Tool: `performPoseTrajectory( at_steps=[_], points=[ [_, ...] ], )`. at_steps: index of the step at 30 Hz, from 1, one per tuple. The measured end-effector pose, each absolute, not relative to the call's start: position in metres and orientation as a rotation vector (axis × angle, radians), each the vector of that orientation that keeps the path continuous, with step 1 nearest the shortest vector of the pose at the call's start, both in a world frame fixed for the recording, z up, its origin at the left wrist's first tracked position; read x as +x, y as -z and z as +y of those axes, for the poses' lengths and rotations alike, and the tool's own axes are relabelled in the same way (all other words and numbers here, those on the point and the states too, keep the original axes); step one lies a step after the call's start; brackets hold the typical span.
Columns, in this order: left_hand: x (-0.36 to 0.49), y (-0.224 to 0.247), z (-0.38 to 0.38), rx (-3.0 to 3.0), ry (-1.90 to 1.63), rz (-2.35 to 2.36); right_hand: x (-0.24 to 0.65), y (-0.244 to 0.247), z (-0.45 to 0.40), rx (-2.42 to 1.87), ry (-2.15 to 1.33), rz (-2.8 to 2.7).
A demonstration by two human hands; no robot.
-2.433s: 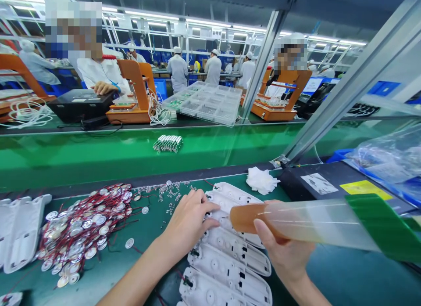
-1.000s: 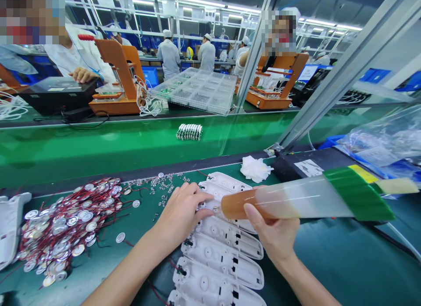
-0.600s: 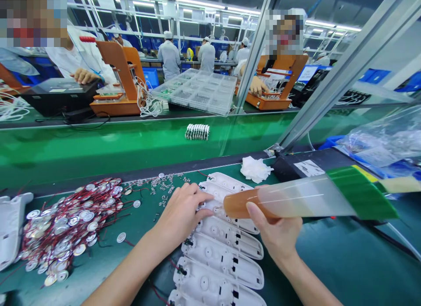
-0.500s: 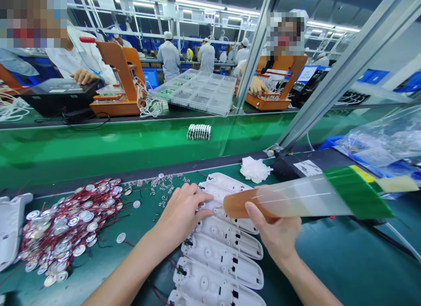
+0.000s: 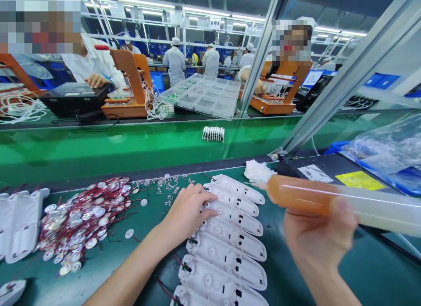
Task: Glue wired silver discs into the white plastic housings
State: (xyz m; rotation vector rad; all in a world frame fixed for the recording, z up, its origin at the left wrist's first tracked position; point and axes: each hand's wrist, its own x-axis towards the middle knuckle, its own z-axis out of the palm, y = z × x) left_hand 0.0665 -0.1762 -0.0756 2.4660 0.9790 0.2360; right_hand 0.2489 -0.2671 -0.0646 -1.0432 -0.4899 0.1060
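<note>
Several white plastic shells (image 5: pixel 226 240) lie side by side in a column on the dark green mat. My left hand (image 5: pixel 189 209) rests at the left ends of the upper shells, thumb and forefinger reaching over them with a gap between; whether it pinches anything is hidden. Off the shells' right side, my right hand (image 5: pixel 319 240) holds a large syringe (image 5: pixel 299 194) with amber contents, its thin tip pointing left. Left of my left hand lies a heap of round metallic discs with red wires (image 5: pixel 88 218). Small metal parts (image 5: pixel 169 185) are scattered behind it.
A crumpled white tissue (image 5: pixel 259 171) and a black box (image 5: pixel 315 170) sit at the back right. Beyond is a green conveyor belt (image 5: pixel 158 143) carrying a row of small parts (image 5: pixel 213 134). More white shells (image 5: pixel 24 227) lie far left. Co-workers sit across, by orange fixtures (image 5: pixel 130 86).
My right hand has moved right with the syringe, whose tip is now away from the shells. My left hand stays at their left ends. The view has shifted slightly.
</note>
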Motion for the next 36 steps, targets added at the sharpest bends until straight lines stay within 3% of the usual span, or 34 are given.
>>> performPoseTrajectory(
  at_steps=[7,17,36],
  points=[
    [0.055,0.056,-0.188,2.463,-0.317,1.002,0.243,0.049,-0.283,-0.953,-0.197,-0.289],
    [0.037,0.086,-0.211,2.554,-0.372,0.960,0.218,0.087,-0.298,-1.283,-0.043,-0.988],
    [0.037,0.086,-0.211,2.534,-0.363,0.942,0.223,0.104,-0.297,-1.435,0.094,-1.157]
  ],
)
